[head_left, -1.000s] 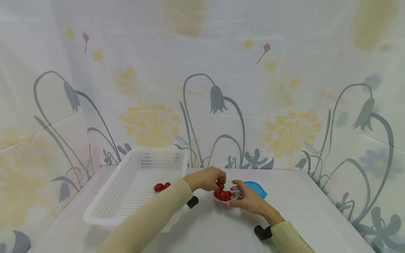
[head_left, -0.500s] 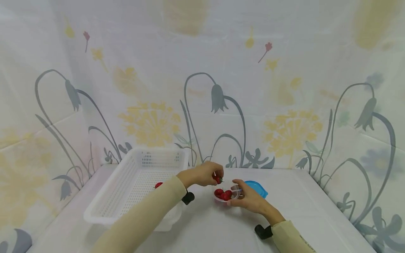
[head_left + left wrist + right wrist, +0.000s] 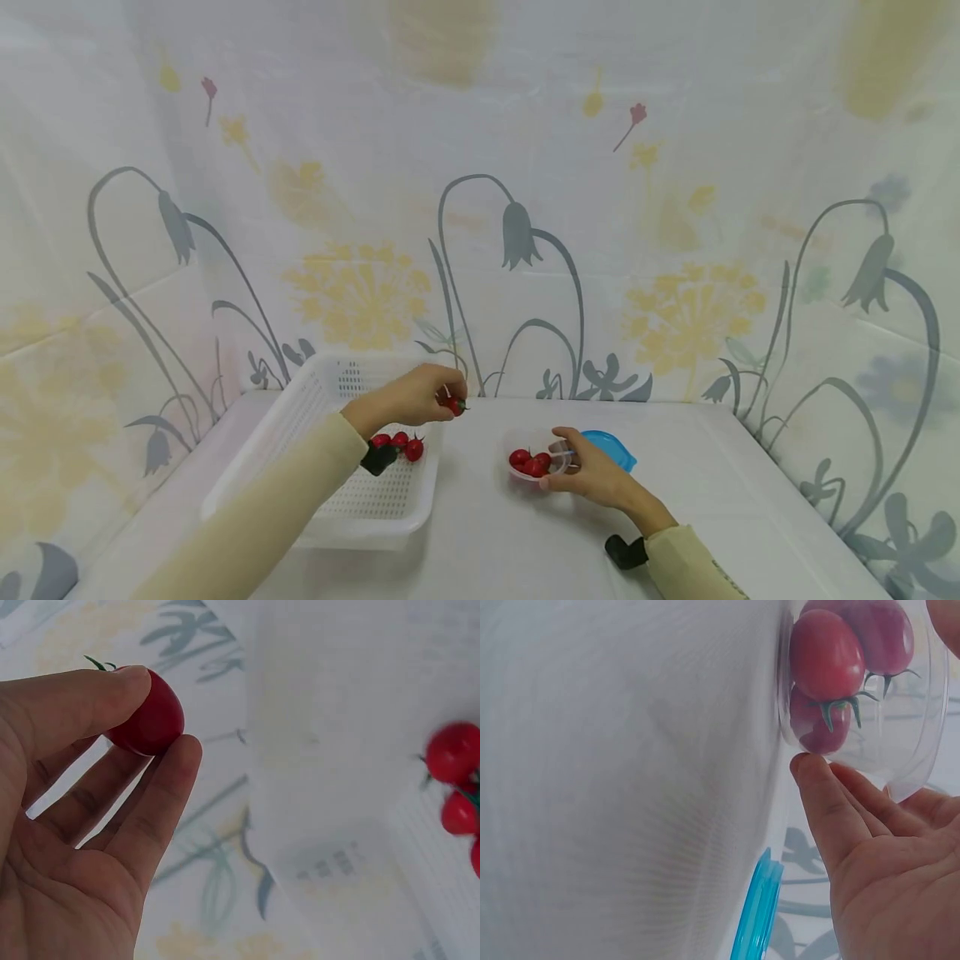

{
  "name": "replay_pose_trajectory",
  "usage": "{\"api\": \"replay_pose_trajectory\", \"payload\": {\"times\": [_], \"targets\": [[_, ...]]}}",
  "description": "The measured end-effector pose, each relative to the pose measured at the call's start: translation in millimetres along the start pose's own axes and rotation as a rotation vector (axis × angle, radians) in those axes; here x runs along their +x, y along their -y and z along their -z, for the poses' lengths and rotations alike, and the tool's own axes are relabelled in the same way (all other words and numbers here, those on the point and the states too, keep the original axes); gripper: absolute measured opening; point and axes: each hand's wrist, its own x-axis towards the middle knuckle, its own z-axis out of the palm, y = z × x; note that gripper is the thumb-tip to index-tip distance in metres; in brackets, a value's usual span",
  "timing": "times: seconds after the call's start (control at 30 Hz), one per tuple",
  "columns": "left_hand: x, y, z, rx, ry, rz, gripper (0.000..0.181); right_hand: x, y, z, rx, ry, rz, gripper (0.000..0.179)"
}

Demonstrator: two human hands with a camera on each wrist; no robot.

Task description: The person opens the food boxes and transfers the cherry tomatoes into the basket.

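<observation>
My left hand (image 3: 411, 398) pinches a red cherry tomato (image 3: 154, 720) with a green stem between thumb and fingertips. It is raised over the right side of a white perforated plastic basket (image 3: 375, 525). Several more cherry tomatoes (image 3: 413, 450) lie in that basket, partly covered by the left wrist in the head view. On the table, my right hand (image 3: 592, 473) holds a small clear plastic container (image 3: 919, 742) from its right side, thumb at the near side and fingers behind. Inside the container rest several cherry tomatoes (image 3: 826, 656), some with green stems.
A blue lid (image 3: 611, 450) lies on the white-covered table (image 3: 495, 550) just behind the right hand. A patterned cloth (image 3: 480, 292) hangs behind the table and along both sides. Black wrist mounts (image 3: 625, 552) stick out from the sleeves.
My left hand has lifted a cherry tomato from the clear container and carried it left to the basket's right edge. The right hand stays at the container.
</observation>
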Motion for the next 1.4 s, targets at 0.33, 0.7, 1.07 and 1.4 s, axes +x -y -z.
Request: {"api": "replay_pose_trajectory", "payload": {"times": [0.33, 0.7, 1.07, 1.4], "targets": [[-31.1, 38.9, -0.9, -0.006, 0.036, 0.117, 0.019, -2.5, -2.1, 1.7, -0.008, 0.015, -0.005, 0.087], [-38.8, 63.4, -18.5, 0.046, 0.102, 0.214, 0.021, -0.2, -5.9, -0.3, 0.000, 0.013, -0.019, 0.088], [-40.1, 67.7, -26.2, 0.059, 0.141, 0.272, 0.022, 1.7, -5.0, 0.1, -0.006, 0.021, -0.011, 0.088], [-41.0, 64.6, -27.1, 0.055, 0.144, 0.323, 0.020, 2.3, -5.1, 0.7, 0.005, 0.017, -0.007, 0.089]]}}
